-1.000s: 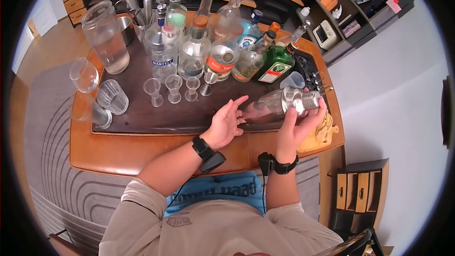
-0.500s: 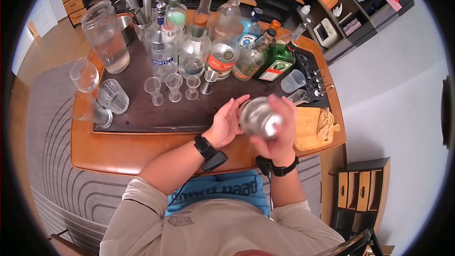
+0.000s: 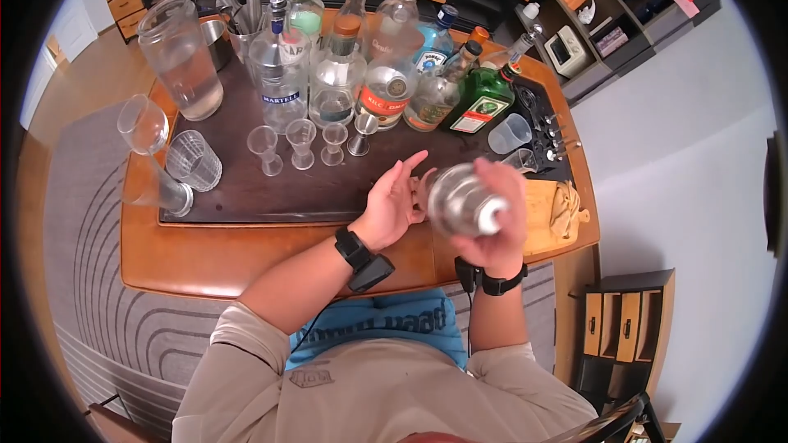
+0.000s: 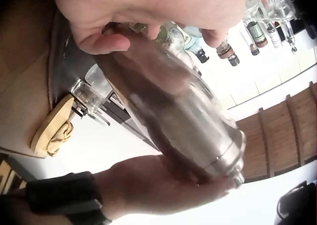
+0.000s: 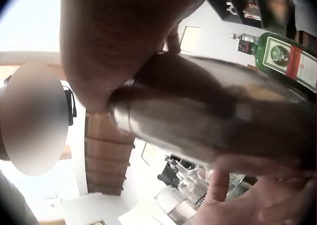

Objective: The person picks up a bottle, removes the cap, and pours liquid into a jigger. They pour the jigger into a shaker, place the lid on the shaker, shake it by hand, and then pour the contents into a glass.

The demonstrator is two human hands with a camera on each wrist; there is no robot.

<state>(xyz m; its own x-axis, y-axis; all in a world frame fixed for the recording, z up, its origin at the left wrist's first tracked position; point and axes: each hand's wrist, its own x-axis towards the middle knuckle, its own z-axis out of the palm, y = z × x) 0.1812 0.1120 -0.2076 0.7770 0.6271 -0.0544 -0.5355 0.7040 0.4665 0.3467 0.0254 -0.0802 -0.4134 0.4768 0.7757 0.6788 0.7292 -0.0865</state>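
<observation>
A silver metal cocktail shaker (image 3: 461, 201) is tilted above the table's front right, its cap end up toward the head camera and blurred. My right hand (image 3: 498, 217) grips the cap end, also blurred. At the other end, my left hand (image 3: 391, 205) holds the base, index finger extended. In the left wrist view, the thumb and fingertips of the left hand (image 4: 158, 7) lie round the lower body of the shaker (image 4: 183, 106). From the right wrist, the right hand (image 5: 124, 41) covers the shaker's narrow end, and left fingers (image 5: 218, 185) press against its side.
Several liquor bottles (image 3: 336, 74) stand at the back, with small jigger glasses (image 3: 300, 143) before them. A water pitcher (image 3: 185, 57) and drinking glasses (image 3: 195, 160) are at the left. To the right are a plastic cup (image 3: 510, 133) and a wooden board (image 3: 546, 221) with a cloth.
The shaker has swung from pointing up and right to a steeper tilt nearer the body, carried by the right hand, then shifted slightly right. The left hand stays near the base.
</observation>
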